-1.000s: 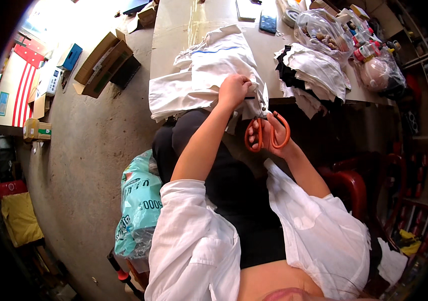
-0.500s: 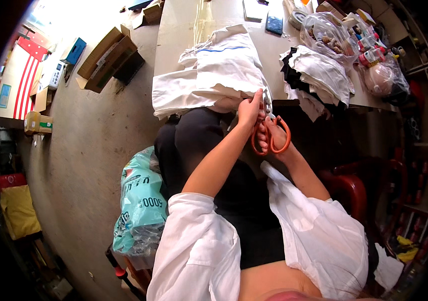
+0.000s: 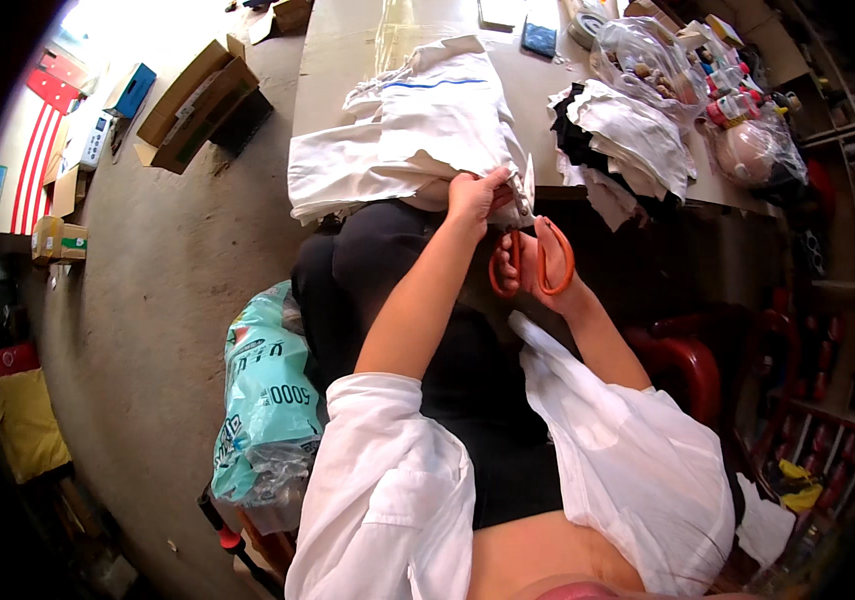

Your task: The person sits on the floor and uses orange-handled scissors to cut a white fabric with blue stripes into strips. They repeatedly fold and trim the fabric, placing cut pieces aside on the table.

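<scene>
**Two hands at the table edge: one on cloth, one in scissors**

The left hand (image 3: 475,192) is closed on the near edge of the white cloth (image 3: 417,130), pinching a fold where it hangs over the table (image 3: 332,60) rim. The cloth spreads from that hand toward 11 o'clock, one folded bundle with a thin blue line across its top.

The right hand (image 3: 532,275) sits just at 5 o'clock of the left hand, fingers through the loops of the scissors (image 3: 532,262), gripping them. One pair, orange handles; the blades run up toward the cloth edge and are mostly hidden behind the hands, so whether they are open cannot be told.

At 2 o'clock from the hands lies a second pile (image 3: 627,135) of white and black cloth pieces, too tangled to count. Beyond it, a clear bag (image 3: 642,65) holds small mixed items; another clear bag (image 3: 755,150) at the table's right end holds something round and pinkish.

At 10 o'clock, on the floor (image 3: 147,290), lie several open cardboard boxes (image 3: 197,105); their contents cannot be seen. At 7 o'clock, beside the person's lap, stands one teal plastic sack (image 3: 265,400), crumpled plastic showing at its lower end.
</scene>
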Tool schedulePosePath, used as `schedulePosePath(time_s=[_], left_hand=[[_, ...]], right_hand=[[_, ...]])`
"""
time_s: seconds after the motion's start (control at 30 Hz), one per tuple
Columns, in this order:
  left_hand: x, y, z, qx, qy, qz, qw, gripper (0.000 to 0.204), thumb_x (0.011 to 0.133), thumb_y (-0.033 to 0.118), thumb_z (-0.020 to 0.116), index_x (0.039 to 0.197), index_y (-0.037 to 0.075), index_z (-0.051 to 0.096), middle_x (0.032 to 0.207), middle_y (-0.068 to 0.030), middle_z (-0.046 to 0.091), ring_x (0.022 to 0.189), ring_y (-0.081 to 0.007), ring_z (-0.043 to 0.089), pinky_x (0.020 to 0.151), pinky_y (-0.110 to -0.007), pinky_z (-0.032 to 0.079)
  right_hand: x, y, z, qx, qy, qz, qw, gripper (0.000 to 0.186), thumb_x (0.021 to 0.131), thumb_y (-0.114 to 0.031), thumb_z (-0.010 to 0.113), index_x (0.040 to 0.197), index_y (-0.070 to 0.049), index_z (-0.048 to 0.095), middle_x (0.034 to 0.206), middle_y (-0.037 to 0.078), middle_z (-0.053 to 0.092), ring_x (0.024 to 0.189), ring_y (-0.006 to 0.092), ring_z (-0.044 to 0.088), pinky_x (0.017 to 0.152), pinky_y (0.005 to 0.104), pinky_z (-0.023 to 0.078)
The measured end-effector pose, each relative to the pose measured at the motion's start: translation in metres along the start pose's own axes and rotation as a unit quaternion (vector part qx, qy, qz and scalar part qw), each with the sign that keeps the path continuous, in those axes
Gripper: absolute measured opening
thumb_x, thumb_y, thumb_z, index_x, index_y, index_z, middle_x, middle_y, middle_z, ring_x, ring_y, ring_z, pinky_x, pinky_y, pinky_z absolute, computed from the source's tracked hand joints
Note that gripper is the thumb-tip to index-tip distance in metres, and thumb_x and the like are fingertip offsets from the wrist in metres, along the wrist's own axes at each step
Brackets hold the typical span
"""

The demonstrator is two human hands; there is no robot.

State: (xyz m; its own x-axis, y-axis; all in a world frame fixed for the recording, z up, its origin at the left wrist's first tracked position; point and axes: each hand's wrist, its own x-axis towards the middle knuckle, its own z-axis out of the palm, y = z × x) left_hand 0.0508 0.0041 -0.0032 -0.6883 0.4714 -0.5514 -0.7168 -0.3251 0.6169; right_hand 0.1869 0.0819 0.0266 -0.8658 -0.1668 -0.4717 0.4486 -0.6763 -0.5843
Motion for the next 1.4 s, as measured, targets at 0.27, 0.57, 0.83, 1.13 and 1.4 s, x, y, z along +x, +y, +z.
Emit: schedulePosePath(time_s=[0.27, 0.57, 0.83, 1.13, 1.4], left_hand=[[-0.005, 0.006, -0.01, 0.097, -0.072, -0.077, 0.99, 0.018, 0.084, 0.012, 0.067, 0.094, -0.002, 0.061, 0.086, -0.0086, 0.066, 0.08, -0.0189, 0.067, 0.069, -0.026, 0.055], [0.0, -0.003, -0.01, 0.098, -0.053, -0.056, 0.992, 0.019, 0.084, 0.015, 0.068, 0.094, -0.001, 0.061, 0.086, -0.0079, 0.066, 0.077, -0.0176, 0.066, 0.066, -0.025, 0.054], [0.006, -0.005, -0.013, 0.088, -0.048, -0.043, 0.994, 0.02, 0.083, 0.015, 0.069, 0.093, -0.001, 0.062, 0.086, -0.0084, 0.066, 0.077, -0.0177, 0.066, 0.067, -0.026, 0.054], [-0.006, 0.001, -0.015, 0.109, -0.078, -0.057, 0.989, 0.017, 0.085, 0.014, 0.066, 0.09, -0.002, 0.065, 0.08, -0.0102, 0.067, 0.072, -0.0171, 0.066, 0.066, -0.026, 0.053], [-0.005, 0.002, -0.013, 0.112, -0.072, -0.061, 0.989, 0.017, 0.086, 0.015, 0.065, 0.089, -0.001, 0.065, 0.083, -0.0086, 0.067, 0.073, -0.0173, 0.066, 0.067, -0.026, 0.053]], right_hand=[[-0.019, -0.029, -0.008, 0.065, -0.05, 0.038, 0.996, 0.066, 0.087, -0.069, 0.034, 0.093, -0.006, 0.052, 0.085, 0.003, 0.05, 0.074, 0.0131, 0.047, 0.061, 0.0266, 0.04], [-0.011, -0.022, -0.014, -0.018, 0.024, 0.034, 0.999, 0.064, 0.085, -0.073, 0.027, 0.073, -0.012, 0.04, 0.053, -0.005, 0.035, 0.037, 0.0062, 0.033, 0.035, 0.0188, 0.031], [-0.009, -0.015, -0.012, -0.032, 0.011, 0.029, 0.999, 0.062, 0.086, -0.071, 0.028, 0.074, -0.012, 0.04, 0.055, -0.005, 0.035, 0.04, 0.0063, 0.033, 0.037, 0.019, 0.029], [-0.008, -0.017, -0.014, 0.103, -0.066, 0.028, 0.992, 0.064, 0.087, -0.071, 0.028, 0.074, -0.009, 0.041, 0.057, -0.003, 0.035, 0.044, 0.0072, 0.034, 0.039, 0.0193, 0.031], [-0.008, -0.016, -0.007, 0.054, -0.016, 0.033, 0.998, 0.061, 0.088, -0.069, 0.029, 0.072, -0.011, 0.041, 0.054, -0.005, 0.034, 0.039, 0.0054, 0.032, 0.037, 0.0185, 0.029]])
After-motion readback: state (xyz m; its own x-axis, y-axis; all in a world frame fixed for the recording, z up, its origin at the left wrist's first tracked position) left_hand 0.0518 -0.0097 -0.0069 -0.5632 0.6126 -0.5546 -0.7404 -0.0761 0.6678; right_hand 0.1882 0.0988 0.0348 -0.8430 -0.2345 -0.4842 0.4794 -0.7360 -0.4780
